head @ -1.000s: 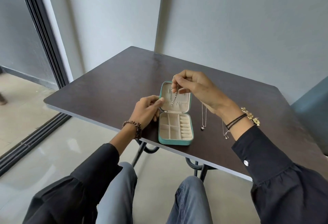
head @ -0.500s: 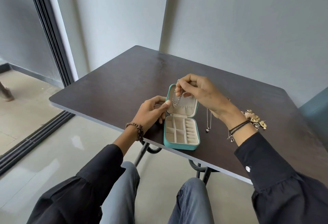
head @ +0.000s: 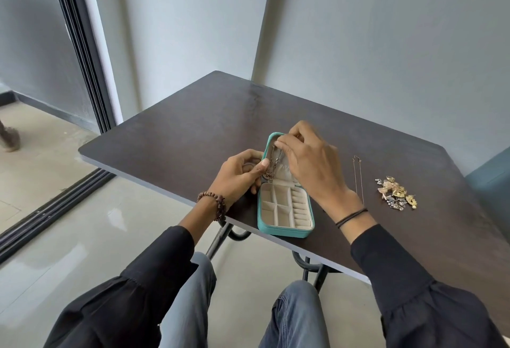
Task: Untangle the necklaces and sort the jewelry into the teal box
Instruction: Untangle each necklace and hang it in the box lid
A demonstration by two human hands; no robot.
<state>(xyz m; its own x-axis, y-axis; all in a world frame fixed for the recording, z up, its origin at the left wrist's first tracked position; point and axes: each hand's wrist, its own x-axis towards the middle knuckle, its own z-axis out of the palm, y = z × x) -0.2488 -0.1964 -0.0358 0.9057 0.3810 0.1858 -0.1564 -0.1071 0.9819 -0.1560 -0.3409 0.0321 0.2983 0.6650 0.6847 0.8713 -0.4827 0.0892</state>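
Observation:
The teal box [head: 278, 230] lies open near the table's front edge, its beige compartments showing nothing inside. Its lid stands up behind. My right hand [head: 309, 162] pinches the top of a chain necklace [head: 273, 164] against the upper inside of the lid. My left hand [head: 240, 173] grips the lid's left edge, thumb by the chain's lower end. A thin necklace [head: 358, 176] lies straight on the table to the right of my right wrist. A heap of gold and silver jewelry [head: 396, 192] sits further right.
The dark table [head: 179, 132] stands in a corner against grey walls. Its front edge runs just below the box, with my knees under it. A sliding door track lies on the floor at left. A teal seat edge [head: 494, 179] shows at far right.
My right hand has lowered closer to the lid with the chain. The camera has shifted, so the thin necklace and the jewelry heap now show fully. My left hand stays at the lid's edge.

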